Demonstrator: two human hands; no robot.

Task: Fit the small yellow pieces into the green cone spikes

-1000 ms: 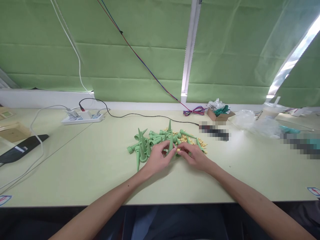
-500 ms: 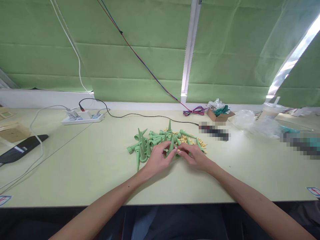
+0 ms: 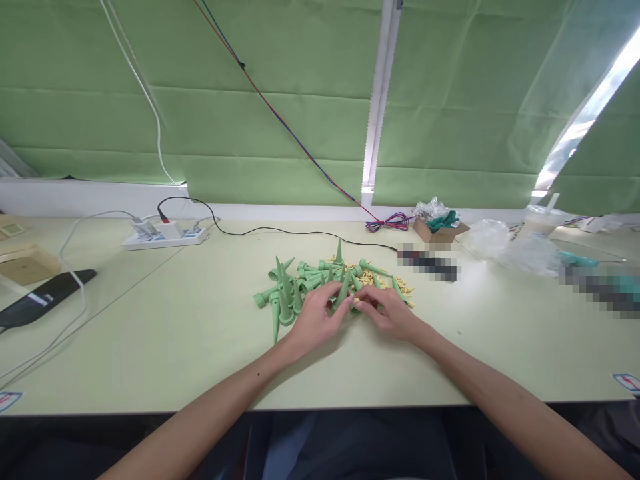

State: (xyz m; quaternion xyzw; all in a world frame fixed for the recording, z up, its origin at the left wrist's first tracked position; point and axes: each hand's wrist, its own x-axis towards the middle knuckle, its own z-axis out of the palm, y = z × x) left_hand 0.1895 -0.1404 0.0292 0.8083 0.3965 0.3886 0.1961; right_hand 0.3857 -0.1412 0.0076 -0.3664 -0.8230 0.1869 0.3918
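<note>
Left grip [image 3: 318, 313] holds green cone [image 3: 343, 291]; right grip [image 3: 393, 313] pinches yellow piece [image 3: 356, 301] (small: uneven pressure could eject it).

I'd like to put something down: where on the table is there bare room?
The table is bare left of the green cones, in front of the white power strip, and nearly bare right of the right forearm, before the plastic bag. It's crowded where the left hand and right hand work, among cones and yellow pieces.
</note>
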